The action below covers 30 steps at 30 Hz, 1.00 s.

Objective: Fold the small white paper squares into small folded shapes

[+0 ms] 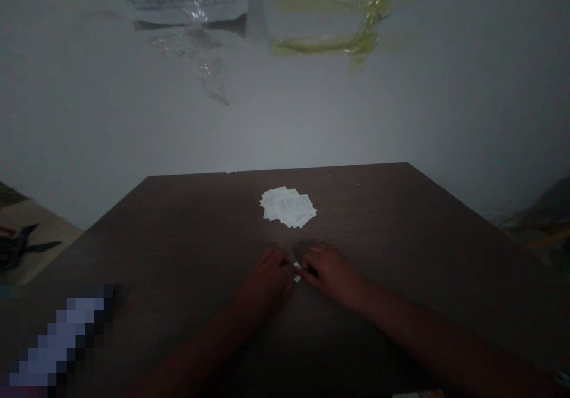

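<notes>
My left hand [273,274] and my right hand [330,271] meet near the middle of the dark brown table, fingers curled in and closed. Between their fingertips is a small piece of white paper [297,278], pinched from both sides. Only a little of it shows; the fingers cover the rest. Just beyond the hands lies a loose, overlapping pile of white paper slips [287,207] with printed text too small to read. Neither hand touches that pile.
The table [191,220] reaches back to a pale wall [312,113] with taped-up sheets. A pixelated bright, long object [60,341] lies at the lower left. Dark items [20,246] are beyond the left edge. A pale thing [418,394] peeks in at the bottom.
</notes>
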Tool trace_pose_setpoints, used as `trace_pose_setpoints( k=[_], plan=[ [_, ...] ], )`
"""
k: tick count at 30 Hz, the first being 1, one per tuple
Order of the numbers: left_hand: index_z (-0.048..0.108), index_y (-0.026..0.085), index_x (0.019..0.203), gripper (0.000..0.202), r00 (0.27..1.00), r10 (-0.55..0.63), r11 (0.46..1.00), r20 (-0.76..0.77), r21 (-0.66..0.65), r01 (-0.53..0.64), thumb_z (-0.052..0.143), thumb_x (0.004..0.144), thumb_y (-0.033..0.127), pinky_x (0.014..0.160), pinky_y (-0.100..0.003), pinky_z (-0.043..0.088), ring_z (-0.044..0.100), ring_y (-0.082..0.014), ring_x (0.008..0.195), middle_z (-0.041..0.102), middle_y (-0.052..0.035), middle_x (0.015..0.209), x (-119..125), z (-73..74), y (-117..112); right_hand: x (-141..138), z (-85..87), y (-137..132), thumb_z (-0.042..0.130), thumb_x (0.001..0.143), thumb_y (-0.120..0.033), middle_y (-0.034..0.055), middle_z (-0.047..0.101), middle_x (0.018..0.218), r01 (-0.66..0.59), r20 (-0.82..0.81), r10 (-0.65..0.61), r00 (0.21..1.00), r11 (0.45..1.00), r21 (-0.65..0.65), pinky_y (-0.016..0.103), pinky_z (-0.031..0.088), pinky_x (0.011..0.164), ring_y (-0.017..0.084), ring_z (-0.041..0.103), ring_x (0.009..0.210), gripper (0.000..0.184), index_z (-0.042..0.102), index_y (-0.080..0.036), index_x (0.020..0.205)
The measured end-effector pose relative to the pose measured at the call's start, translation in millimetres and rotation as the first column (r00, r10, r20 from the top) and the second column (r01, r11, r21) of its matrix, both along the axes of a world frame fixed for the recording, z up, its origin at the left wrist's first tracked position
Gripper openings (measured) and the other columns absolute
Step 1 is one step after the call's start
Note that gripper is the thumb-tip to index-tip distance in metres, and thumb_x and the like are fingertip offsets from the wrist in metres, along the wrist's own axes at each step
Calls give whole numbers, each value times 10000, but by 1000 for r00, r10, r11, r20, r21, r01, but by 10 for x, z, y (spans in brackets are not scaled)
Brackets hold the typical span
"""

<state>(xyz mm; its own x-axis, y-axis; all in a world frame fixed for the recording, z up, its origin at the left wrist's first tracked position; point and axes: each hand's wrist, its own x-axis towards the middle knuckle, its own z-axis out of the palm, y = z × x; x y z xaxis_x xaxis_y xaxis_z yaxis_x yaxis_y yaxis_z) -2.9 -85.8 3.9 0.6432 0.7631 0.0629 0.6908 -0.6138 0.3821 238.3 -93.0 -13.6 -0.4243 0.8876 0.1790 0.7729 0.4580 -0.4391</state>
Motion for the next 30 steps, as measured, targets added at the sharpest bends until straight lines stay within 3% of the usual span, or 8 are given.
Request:
trace_pose_setpoints(
  k=[4, 6, 9, 14, 19, 21, 25, 30],
  plan=[
    [989, 252, 1336, 343, 1000, -7, 1000, -24, 10, 8, 724, 1137, 164, 1329, -725, 609, 814, -512, 1445, 912, -207, 1488, 78, 63, -320, -38, 6, -113, 845, 1103, -87, 128, 905, 1138, -80, 117, 74, 990, 996, 48, 488, 670, 1087, 356, 831, 1167, 181, 912, -246, 1047],
    [945, 256, 1554, 462, 996, -5, 1000, -88, 10, 6, 769, 1129, 295, 1451, -827, 488, 744, -580, 1607, 836, -236, 1720, 112, 55, -467, -69, -7, -187, 841, 1077, -35, 148, 938, 1174, -128, 171, 115, 979, 989, 69, 498, 687, 1137, 379, 849, 1235, 246, 959, -248, 1115],
    [771, 134, 1805, 754, 984, -52, 998, -171, -29, 48, 781, 1126, 462, 1531, -919, 316, 604, -633, 1782, 663, -320, 1914, 115, 24, -556, -119, -15, -287, 821, 1076, -16, 166, 954, 1364, -153, 240, 125, 963, 983, 103, 533, 702, 1210, 402, 853, 1363, 349, 971, -211, 1323],
    [584, 64, 1945, 934, 977, -87, 995, -195, -55, 77, 737, 1148, 528, 1555, -911, 257, 452, -611, 1902, 468, -351, 2031, 52, 1, -456, -124, 58, -347, 829, 1048, -10, 202, 961, 1220, -166, 303, 139, 943, 984, 64, 582, 708, 1204, 426, 889, 1272, 267, 981, -162, 1206],
    [690, 285, 1913, 842, 990, -33, 999, -135, -7, 32, 823, 1088, 385, 1547, -825, 349, 500, -584, 1884, 592, -211, 2002, 53, 52, -375, -27, 141, -338, 837, 1057, -82, 184, 951, 1169, -197, 285, 175, 943, 979, 52, 583, 701, 1145, 435, 872, 1253, 193, 969, -219, 1091],
    [744, 335, 1869, 806, 997, -13, 1000, -78, -4, 13, 833, 1068, 336, 1526, -839, 376, 547, -602, 1845, 662, -188, 1954, 63, 75, -370, 11, 160, -320, 816, 1077, -107, 170, 957, 1216, -200, 260, 179, 949, 978, 55, 571, 687, 1161, 415, 867, 1254, 207, 970, -226, 1145],
    [786, 283, 1831, 731, 998, -11, 1000, -64, -6, 10, 776, 1104, 367, 1522, -880, 349, 565, -630, 1814, 670, -214, 1942, 84, 97, -364, 63, 200, -271, 758, 1104, -114, 156, 970, 1261, -152, 163, 144, 976, 988, 35, 545, 674, 1147, 392, 874, 1205, 352, 972, -247, 1351],
    [784, 257, 1832, 718, 995, -27, 999, -97, -20, 25, 780, 1124, 376, 1553, -880, 301, 542, -623, 1839, 641, -216, 1964, 107, 87, -345, 44, 199, -295, 800, 1076, -102, 160, 973, 1278, -59, 185, 51, 981, 997, 42, 540, 697, 1082, 429, 876, 1243, 394, 995, -294, 1359]
  ],
)
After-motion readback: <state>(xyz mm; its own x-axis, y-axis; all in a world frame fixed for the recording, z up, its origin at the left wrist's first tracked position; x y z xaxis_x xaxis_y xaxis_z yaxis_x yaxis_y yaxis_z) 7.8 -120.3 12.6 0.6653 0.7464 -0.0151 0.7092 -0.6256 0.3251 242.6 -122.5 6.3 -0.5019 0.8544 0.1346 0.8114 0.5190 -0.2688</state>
